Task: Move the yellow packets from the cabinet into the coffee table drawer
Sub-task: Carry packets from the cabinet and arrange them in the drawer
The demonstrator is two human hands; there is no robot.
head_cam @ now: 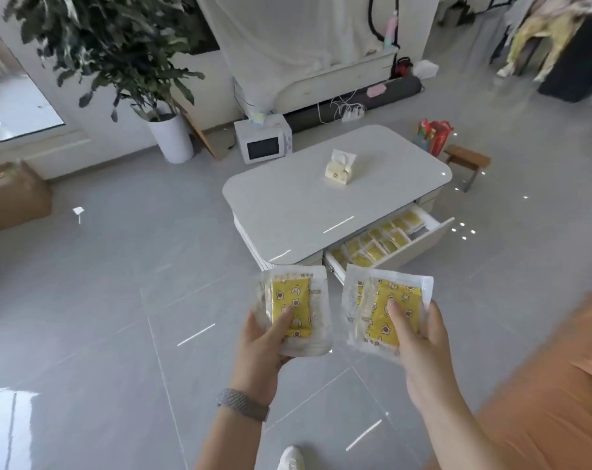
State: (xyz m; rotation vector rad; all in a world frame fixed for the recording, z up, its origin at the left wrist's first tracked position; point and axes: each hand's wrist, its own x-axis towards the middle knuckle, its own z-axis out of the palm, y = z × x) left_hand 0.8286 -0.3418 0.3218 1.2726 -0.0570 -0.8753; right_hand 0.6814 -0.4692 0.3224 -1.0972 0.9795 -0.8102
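My white shoe (290,457) shows at the bottom edge, on the grey tiled floor (101,300), and above it my two arms reach forward, the left one with a grey woven band (243,404) round the wrist. My left hand (264,347) grips a stack of yellow packets (293,313), thumb pressed flat across the printed yellow face and the fingers curled underneath, where I cannot see them. My right hand (420,340) grips a second stack of packets (388,310) the same way, thumb on top, fingers wrapped round the right edge. Both stacks are held in the air on the near side of the coffee table (335,198), well short of it, side by side and not touching each other. The drawer (423,242) of the coffee table stands pulled out on its near right side, and rows of more yellow packets (379,242) already lie inside it; the right-hand end of it shows bare white. On top of the coffee table, towards its far side, sits a small cream tissue box (339,168). Beyond the coffee table, on the floor at its far left corner, is a white microwave (263,141), and further left of that a tall white pot with a leafy plant (171,137). A small wooden stool (468,161) stands off the coffee table's far right corner.
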